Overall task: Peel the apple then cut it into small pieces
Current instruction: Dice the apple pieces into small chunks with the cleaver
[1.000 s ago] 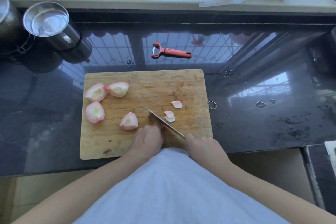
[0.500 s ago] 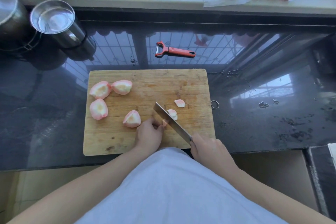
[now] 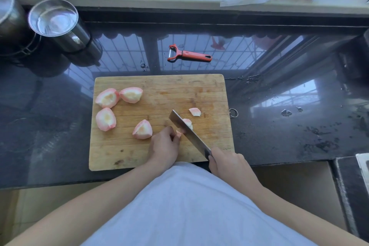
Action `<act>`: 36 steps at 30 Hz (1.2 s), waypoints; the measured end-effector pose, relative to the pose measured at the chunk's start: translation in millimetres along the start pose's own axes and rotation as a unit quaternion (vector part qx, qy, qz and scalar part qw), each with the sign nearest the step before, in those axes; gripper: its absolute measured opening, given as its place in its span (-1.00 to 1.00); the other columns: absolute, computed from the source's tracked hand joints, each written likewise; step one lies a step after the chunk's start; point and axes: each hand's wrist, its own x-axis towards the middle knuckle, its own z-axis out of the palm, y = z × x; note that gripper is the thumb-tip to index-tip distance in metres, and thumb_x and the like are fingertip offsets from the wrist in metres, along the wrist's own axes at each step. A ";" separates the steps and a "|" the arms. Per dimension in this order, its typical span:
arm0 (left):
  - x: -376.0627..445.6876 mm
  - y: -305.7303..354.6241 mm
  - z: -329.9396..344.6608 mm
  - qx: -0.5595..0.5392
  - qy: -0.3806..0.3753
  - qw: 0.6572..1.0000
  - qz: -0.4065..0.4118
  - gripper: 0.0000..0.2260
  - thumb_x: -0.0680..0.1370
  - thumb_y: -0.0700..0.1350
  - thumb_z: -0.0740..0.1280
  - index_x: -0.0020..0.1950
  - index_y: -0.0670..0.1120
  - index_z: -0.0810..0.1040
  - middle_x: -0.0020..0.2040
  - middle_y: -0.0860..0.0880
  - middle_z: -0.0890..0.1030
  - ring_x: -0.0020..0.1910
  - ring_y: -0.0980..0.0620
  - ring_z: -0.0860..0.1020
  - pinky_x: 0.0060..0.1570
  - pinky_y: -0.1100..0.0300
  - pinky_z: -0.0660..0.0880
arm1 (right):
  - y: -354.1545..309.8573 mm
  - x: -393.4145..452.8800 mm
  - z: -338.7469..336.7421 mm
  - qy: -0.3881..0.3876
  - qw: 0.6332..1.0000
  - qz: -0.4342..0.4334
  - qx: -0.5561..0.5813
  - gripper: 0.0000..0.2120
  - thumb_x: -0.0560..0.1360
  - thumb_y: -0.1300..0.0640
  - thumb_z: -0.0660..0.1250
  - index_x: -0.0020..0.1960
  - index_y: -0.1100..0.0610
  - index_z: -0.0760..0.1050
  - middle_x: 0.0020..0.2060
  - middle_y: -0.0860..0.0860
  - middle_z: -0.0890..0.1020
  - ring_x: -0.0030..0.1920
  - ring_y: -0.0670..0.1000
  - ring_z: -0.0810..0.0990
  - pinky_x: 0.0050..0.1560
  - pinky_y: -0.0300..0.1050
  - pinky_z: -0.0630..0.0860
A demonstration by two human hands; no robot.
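Right hand (image 3: 227,163) with a closed grip round the handle of the knife (image 3: 189,133), blade slanting over the wooden cutting board (image 3: 159,84). Left hand (image 3: 164,146) with fingertips curled, grip pinching a small apple piece (image 3: 178,133) against the blade. Four peeled apple chunks (image 3: 106,98) on the board's left half, small cut pieces (image 3: 195,112) just right of the blade. Red peeler (image 3: 188,54) on the dark tabletop (image 3: 299,136) beyond the board.

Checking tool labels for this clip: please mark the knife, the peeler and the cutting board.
knife (image 3: 185,132), head view, middle of the blade's flat.
peeler (image 3: 191,55), head view, on the red handle.
cutting board (image 3: 159,86), head view, bare wood near its far edge.
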 end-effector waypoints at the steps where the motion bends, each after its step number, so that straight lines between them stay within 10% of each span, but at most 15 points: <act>1: -0.1 0.1 0.0 0.003 0.000 1.000 0.002 -0.79 0.65 -0.02 0.33 -0.17 -0.05 0.52 -0.22 -0.05 0.62 -0.13 -0.14 0.55 -0.19 0.08 0.36 | -0.3 0.1 0.5 -0.003 1.000 0.001 0.000 -0.89 0.64 0.12 0.12 -0.01 0.11 0.39 -0.15 0.03 0.61 -0.18 0.20 0.58 -0.21 0.06 0.53; 13: -0.6 0.5 -0.4 0.019 -0.007 1.000 0.019 -0.80 0.63 -0.08 0.30 -0.21 0.01 0.46 -0.21 -0.10 0.64 -0.14 -0.20 0.58 -0.14 0.01 0.52 | -0.7 0.6 7.5 0.038 0.999 -0.033 -0.020 -0.80 0.55 0.19 0.25 -0.17 0.07 0.25 -0.37 -0.03 0.42 -0.41 0.19 0.45 -0.41 -0.03 0.38; 36: 1.2 -3.3 0.4 0.006 -0.015 0.999 0.043 -0.89 0.63 -0.13 0.27 -0.06 0.01 0.55 -0.19 -0.06 0.66 -0.16 -0.16 0.63 -0.07 -0.05 0.58 | -6.4 14.7 11.9 -0.075 0.996 0.007 -0.050 -0.91 0.63 0.16 0.09 -0.05 0.11 0.23 -0.14 0.11 0.58 -0.17 0.22 0.57 -0.26 -0.02 0.36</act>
